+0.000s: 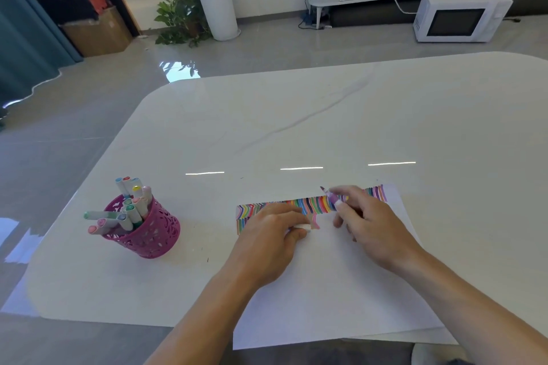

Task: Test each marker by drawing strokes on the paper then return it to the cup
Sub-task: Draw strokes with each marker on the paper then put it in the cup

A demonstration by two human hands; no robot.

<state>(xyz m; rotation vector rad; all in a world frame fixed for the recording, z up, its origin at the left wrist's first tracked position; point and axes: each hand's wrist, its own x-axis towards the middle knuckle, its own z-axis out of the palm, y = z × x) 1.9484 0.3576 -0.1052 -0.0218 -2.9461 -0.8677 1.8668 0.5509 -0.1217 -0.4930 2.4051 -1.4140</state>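
marker (333, 198) sits gripped in right hand (369, 227); left hand (271, 235) pinches cap (302, 227) on paper (341, 293).

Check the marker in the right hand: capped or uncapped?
Uncapped. The marker in the right hand shows a bare dark tip, and the left hand pinches what looks like its white cap.
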